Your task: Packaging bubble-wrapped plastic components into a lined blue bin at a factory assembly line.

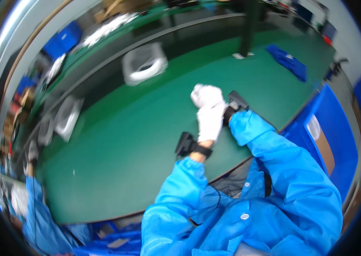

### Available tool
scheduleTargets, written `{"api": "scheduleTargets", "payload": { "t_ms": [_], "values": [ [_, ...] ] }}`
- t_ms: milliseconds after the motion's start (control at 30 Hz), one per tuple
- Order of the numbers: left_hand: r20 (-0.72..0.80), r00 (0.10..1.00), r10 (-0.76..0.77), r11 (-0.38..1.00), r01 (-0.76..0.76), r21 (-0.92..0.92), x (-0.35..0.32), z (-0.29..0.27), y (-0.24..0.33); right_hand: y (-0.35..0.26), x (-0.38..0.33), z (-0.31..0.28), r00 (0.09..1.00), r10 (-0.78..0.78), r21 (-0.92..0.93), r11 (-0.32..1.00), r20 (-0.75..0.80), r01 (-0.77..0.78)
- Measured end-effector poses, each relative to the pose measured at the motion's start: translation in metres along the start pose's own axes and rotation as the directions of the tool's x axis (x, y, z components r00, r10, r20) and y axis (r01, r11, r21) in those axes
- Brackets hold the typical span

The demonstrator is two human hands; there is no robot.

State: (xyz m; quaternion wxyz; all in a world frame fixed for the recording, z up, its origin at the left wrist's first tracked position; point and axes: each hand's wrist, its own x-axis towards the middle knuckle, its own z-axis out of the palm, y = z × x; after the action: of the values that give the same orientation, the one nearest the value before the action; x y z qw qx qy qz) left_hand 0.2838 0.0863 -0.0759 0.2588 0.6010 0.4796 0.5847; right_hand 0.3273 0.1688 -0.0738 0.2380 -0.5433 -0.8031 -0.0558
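Note:
Both my hands wear white gloves and meet above the green tabletop. My left hand reaches up from its bare wrist, its fingers hidden where the two gloves overlap. My right hand comes in from the right and lies against the left one, fingers curled into a rounded shape. Whether anything small is between them cannot be made out. A black strapped device sits at my left wrist, another black device at my right. Blue sleeves cover both forearms.
Behind the tabletop, a white rounded item in clear plastic and another wrapped item lie along a dark strip. Blue cloth lies far right, past a dark post. Blue bin stands right; a co-worker's sleeve shows lower left.

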Motion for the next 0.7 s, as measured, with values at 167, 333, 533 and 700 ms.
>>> {"api": "scheduleTargets", "payload": {
  "t_ms": [167, 333, 533, 700],
  "values": [
    [-0.235, 0.959, -0.158, 0.986, 0.139, -0.094, 0.029, -0.015, -0.018, 0.021, 0.09, 0.063, 0.968, -0.031, 0.12, 0.991, -0.247, 0.062],
    [-0.331, 0.929, 0.169, 0.902, -0.01, 0.432, 0.052, -0.061, -0.039, -0.027, 0.142, 0.066, 0.822, 0.569, 0.752, 0.554, -0.029, -0.357],
    [-0.48, 0.839, 0.257, 0.348, 0.383, 0.856, 0.072, -0.244, -0.047, 0.023, 0.217, 0.113, 0.854, 0.518, 0.572, 0.712, -0.037, -0.407],
    [-0.948, 0.157, 0.275, 0.415, 0.871, 0.265, 0.057, -0.462, -0.094, -0.014, 0.22, 0.082, 0.836, 0.401, 0.593, 0.59, 0.374, -0.548]
  ]
}}
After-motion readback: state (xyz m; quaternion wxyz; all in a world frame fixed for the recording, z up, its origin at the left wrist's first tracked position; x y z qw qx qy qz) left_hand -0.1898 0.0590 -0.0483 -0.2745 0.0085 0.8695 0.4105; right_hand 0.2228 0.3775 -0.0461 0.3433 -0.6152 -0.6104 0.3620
